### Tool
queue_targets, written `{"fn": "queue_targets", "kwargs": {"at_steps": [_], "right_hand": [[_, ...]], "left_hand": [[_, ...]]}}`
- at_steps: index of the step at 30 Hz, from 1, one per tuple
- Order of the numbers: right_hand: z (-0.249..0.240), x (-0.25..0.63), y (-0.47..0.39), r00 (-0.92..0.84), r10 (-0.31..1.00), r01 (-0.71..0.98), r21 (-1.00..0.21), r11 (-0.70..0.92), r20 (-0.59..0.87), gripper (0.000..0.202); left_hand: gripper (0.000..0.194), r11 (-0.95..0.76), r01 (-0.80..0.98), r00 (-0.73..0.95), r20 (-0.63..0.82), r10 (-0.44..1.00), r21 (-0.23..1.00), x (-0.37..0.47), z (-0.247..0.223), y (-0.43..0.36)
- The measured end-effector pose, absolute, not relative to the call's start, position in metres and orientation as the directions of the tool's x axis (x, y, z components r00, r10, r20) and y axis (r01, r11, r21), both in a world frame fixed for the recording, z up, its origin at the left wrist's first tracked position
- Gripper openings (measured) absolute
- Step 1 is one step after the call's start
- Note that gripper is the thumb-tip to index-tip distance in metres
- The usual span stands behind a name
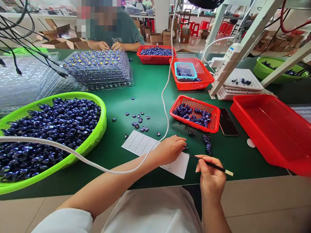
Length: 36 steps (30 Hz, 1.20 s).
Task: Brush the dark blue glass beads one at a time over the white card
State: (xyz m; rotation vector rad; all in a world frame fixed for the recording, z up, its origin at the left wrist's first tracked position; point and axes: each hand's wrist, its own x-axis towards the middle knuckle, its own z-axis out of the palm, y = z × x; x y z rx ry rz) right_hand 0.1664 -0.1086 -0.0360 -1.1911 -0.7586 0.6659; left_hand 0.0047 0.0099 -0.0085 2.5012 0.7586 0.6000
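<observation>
My right hand point(212, 174) is closed round a thin black brush-like tool point(215, 165) with a pale end; its tip points left toward my other hand. My left hand point(171, 149) reaches over a white ruled paper point(143, 142), fingertips pinched at a small dark piece point(186, 147) near the tool's tip. Beyond the fingers, a row of dark blue beads point(207, 144) and a small cluster point(191, 133) lie on the green table point(145, 84). Loose dark pieces point(140, 120) are scattered behind the paper. A red basket point(213, 126) holds more dark blue pieces.
At left stands a large green basket point(104, 119) full of dark blue pieces. A white cable point(163, 97) hangs across the workspace. A phone point(227, 123) and red tray point(272, 129) are at right. Stacked clear trays point(109, 76) stand before a person point(128, 30) opposite.
</observation>
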Motion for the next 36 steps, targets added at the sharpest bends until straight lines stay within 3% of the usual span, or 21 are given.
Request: {"fn": "queue_targets", "kwargs": {"at_steps": [3,7,12,18,31,36], "right_hand": [[-0.031,0.168,-0.113,0.539,0.836,-0.056,-0.986,0.158,0.103,0.014],[-0.023,0.166,-0.114,0.376,0.926,0.047,-0.998,-0.053,-0.031,0.015],[-0.013,0.156,-0.108,0.127,0.968,0.209,-0.948,-0.239,-0.216,0.023],[-0.01,0.155,-0.103,0.098,0.944,0.206,-0.921,-0.33,-0.316,0.035],[-0.007,0.161,-0.1,0.051,0.945,0.223,-0.919,-0.326,-0.323,0.029],[-0.009,0.158,-0.101,0.155,0.953,0.093,-0.956,-0.277,-0.26,0.037]], "left_hand": [[0.015,-0.648,0.458,0.664,0.25,0.704,0.608,-0.02,-0.004,-0.001],[0.016,-0.584,0.459,0.658,0.185,0.73,0.67,-0.056,0.001,-0.02],[0.039,-0.686,0.368,0.783,0.189,0.593,0.628,-0.08,-0.002,-0.039],[0.035,-0.785,0.317,0.86,0.186,0.474,0.533,-0.082,-0.008,-0.044],[0.033,-0.831,0.337,0.891,0.134,0.433,0.443,-0.081,-0.003,-0.045],[0.033,-0.813,0.329,0.872,0.177,0.458,0.481,-0.083,-0.005,-0.045]]}}
